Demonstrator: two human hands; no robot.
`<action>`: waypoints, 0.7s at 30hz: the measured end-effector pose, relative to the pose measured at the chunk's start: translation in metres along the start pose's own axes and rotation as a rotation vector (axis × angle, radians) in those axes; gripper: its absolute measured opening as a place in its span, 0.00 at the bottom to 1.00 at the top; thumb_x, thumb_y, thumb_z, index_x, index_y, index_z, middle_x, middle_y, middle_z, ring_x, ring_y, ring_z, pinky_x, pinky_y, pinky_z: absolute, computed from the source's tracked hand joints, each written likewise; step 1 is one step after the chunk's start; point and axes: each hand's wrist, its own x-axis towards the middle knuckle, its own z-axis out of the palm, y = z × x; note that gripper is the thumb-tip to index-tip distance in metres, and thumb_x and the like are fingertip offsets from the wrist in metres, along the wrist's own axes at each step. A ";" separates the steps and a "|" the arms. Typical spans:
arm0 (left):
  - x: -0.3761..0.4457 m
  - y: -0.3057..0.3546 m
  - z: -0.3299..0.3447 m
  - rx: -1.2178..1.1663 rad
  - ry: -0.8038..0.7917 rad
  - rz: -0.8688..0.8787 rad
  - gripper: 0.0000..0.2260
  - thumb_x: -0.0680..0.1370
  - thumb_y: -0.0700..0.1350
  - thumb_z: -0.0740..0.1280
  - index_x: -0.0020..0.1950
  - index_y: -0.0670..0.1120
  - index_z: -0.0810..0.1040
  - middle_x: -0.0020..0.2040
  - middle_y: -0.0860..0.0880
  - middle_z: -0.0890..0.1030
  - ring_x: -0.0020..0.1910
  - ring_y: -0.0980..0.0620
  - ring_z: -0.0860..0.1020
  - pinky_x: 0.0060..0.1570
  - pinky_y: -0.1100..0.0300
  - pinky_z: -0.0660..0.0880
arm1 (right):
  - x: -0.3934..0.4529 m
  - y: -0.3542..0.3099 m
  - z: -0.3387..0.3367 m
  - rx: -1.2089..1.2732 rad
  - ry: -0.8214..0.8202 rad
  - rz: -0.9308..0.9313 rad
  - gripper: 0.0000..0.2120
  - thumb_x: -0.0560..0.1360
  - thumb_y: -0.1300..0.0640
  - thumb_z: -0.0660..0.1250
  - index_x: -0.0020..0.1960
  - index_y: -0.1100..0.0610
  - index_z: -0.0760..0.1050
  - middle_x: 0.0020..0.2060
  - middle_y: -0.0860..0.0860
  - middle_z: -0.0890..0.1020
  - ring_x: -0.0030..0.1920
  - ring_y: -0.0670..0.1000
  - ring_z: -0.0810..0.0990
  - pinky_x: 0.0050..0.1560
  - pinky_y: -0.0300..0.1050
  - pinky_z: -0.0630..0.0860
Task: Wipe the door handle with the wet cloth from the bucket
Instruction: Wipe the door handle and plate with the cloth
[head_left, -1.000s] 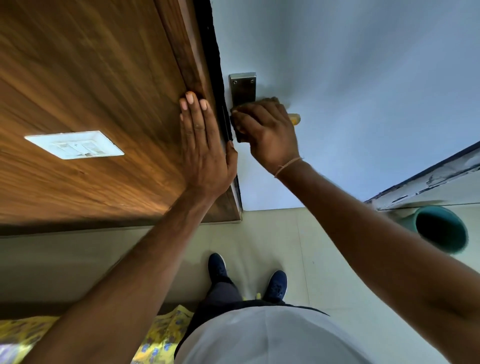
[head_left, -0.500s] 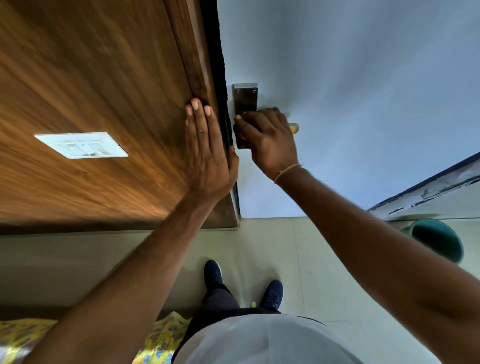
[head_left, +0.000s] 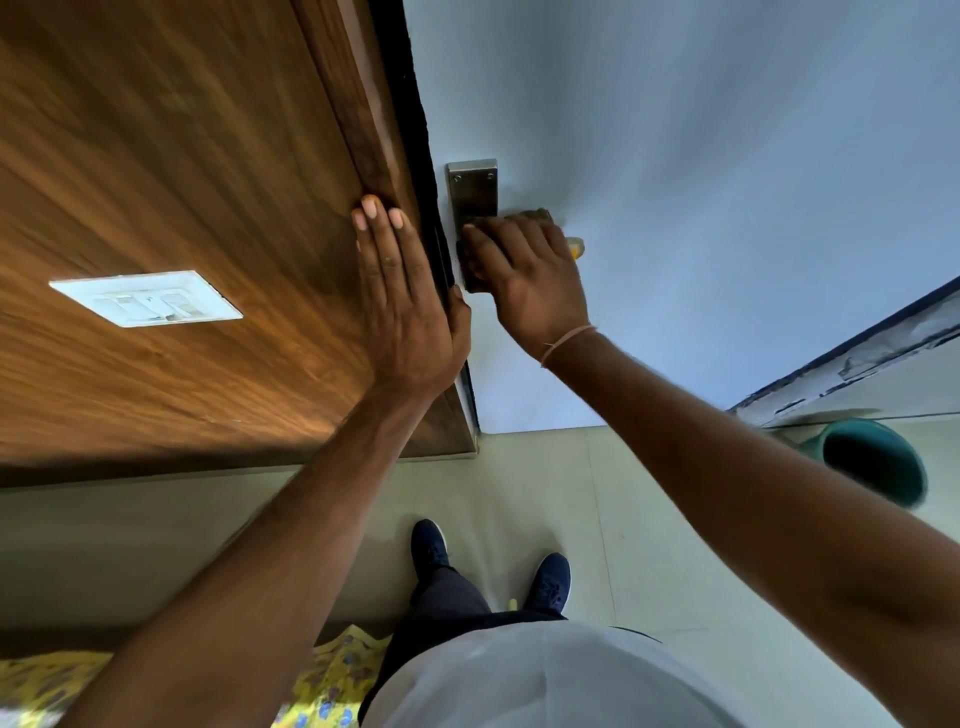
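Now the right hand (head_left: 530, 275) is closing its fingers around the door handle (head_left: 475, 208), cloth (head_left: 575, 247) barely peeking at three o'clock; the left hand (head_left: 405, 301) is lying flat, fingers together, on the wooden frame (head_left: 363, 130).

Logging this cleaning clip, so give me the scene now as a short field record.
left hand: flat on the wooden door frame
right hand: closed over the door handle, dark cloth under the fingers
handle plate: metal, upper part uncovered
bucket: teal, on the floor at right
switch plate: white, on the wood panel
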 end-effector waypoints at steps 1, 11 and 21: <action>0.000 0.000 0.000 -0.011 -0.001 0.001 0.39 0.82 0.47 0.68 0.83 0.28 0.53 0.84 0.26 0.57 0.85 0.27 0.57 0.84 0.35 0.60 | -0.005 0.009 -0.003 -0.038 -0.007 0.006 0.16 0.83 0.59 0.64 0.70 0.59 0.78 0.62 0.57 0.83 0.62 0.60 0.81 0.66 0.56 0.72; -0.001 0.006 0.000 -0.023 -0.014 -0.030 0.38 0.83 0.47 0.67 0.83 0.27 0.53 0.84 0.25 0.56 0.85 0.26 0.55 0.84 0.34 0.59 | -0.015 0.030 -0.008 -0.124 -0.064 0.114 0.15 0.79 0.54 0.67 0.65 0.55 0.79 0.57 0.52 0.83 0.59 0.58 0.80 0.61 0.55 0.68; -0.001 0.008 -0.003 -0.020 -0.012 -0.023 0.38 0.83 0.46 0.67 0.83 0.27 0.53 0.83 0.24 0.55 0.85 0.26 0.55 0.84 0.35 0.58 | -0.026 0.077 -0.025 -0.084 -0.193 0.161 0.17 0.79 0.46 0.70 0.62 0.56 0.77 0.53 0.54 0.82 0.48 0.60 0.80 0.54 0.52 0.62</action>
